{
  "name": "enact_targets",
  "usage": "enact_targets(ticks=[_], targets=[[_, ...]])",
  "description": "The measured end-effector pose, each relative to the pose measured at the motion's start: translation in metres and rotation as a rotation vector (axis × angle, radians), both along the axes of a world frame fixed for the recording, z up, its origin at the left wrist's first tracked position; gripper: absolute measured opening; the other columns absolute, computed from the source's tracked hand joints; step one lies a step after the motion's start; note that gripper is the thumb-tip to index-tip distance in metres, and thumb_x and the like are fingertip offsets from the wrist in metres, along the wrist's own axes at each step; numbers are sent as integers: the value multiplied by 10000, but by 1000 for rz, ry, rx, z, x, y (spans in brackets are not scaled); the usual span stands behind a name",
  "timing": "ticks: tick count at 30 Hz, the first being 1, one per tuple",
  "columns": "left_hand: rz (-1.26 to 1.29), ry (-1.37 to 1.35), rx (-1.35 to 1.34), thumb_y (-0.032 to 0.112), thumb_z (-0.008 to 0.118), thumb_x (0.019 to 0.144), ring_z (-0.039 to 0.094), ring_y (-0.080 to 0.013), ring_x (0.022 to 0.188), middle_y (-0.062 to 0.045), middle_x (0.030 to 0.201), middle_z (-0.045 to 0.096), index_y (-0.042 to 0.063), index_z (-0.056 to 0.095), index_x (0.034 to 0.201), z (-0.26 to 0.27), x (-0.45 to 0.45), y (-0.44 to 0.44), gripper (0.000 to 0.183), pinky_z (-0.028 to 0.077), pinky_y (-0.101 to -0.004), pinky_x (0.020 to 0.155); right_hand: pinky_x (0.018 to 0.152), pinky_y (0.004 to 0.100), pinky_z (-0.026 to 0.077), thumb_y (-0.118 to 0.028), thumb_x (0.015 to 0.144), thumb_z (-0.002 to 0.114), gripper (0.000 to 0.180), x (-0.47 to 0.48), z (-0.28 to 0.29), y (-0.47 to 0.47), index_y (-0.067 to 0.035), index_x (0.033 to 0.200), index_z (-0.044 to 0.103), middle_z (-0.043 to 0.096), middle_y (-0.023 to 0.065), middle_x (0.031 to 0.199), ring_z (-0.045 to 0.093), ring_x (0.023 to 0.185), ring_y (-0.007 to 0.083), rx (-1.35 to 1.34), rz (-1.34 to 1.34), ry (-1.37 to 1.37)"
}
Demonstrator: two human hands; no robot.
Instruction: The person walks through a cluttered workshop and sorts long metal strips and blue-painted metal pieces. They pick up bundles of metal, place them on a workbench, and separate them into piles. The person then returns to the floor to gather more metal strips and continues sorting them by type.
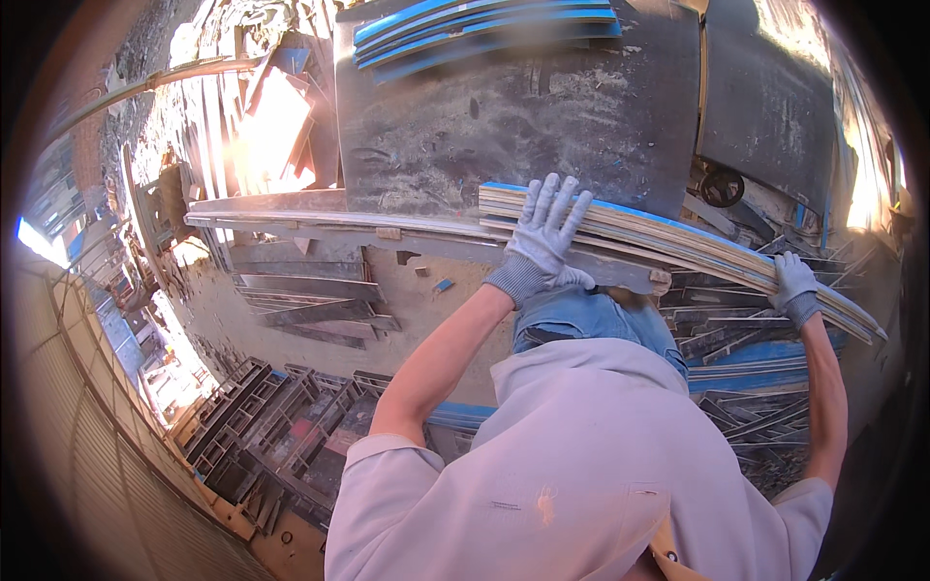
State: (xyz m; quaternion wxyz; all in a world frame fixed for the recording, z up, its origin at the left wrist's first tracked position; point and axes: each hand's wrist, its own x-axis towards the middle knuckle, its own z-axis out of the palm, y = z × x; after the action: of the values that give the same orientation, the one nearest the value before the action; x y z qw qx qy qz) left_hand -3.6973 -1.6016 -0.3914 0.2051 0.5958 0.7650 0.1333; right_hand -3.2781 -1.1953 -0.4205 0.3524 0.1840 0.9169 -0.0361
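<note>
A stack of long plywood strips (654,236), the top one blue-faced, lies along the near edge of a dark worktable panel (436,131) and juts out past it to the right. Against the stack's left part rests my left hand (545,232), in a grey knit glove, its fingers spread flat across the strips and its thumb apart. My right hand (793,283), gloved likewise, is wrapped around the stack near its right end. The undersides of the strips are hidden.
More blue-faced strips (487,29) lie at the table's far side. A long grey beam (429,243) runs along the near edge. Dark offcuts (320,301) lie on the floor at left, a scrap heap (755,414) at right. Metal frames (290,428) stand lower left.
</note>
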Motion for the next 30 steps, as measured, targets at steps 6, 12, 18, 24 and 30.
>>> enact_targets(ticks=[6,12,18,24,30], targets=[[-117,104,-166,701,880,578,102,-456,1652,-228,1763,211,32,140,1717,-23,17,-19,1514,29,-618,1354,974,478,549,-204,620,871,686,-3,-11,-1,-54,1214,562,595,183,1219,600,1189,372,-3,14,3],[7,142,-84,620,902,566,142,-472,1639,-243,1739,235,21,175,1705,-39,16,-35,1478,55,-691,1322,976,483,543,-206,644,868,681,-21,-1,-18,-52,1230,558,600,181,1223,604,1188,382,-32,18,2],[16,201,-101,556,862,644,158,-469,1635,-246,1723,259,24,184,1704,-44,1,-50,1367,64,-691,1321,913,492,550,-238,594,902,736,-20,-24,-27,-57,1215,550,585,191,1153,613,1114,398,-63,60,112],[41,286,4,437,786,762,223,-464,1614,-232,1695,321,16,226,1696,-58,-3,-63,1168,86,-699,1313,900,493,555,-237,587,907,719,-38,-25,-37,-60,1184,548,585,189,1154,618,1106,394,-47,72,110],[38,220,26,386,795,664,356,-427,1503,-207,1553,413,20,312,1646,-58,-9,-58,1154,156,-669,1305,917,493,549,-256,605,907,744,-37,-29,-38,-53,1227,554,584,187,1173,612,1124,394,-58,47,51]])
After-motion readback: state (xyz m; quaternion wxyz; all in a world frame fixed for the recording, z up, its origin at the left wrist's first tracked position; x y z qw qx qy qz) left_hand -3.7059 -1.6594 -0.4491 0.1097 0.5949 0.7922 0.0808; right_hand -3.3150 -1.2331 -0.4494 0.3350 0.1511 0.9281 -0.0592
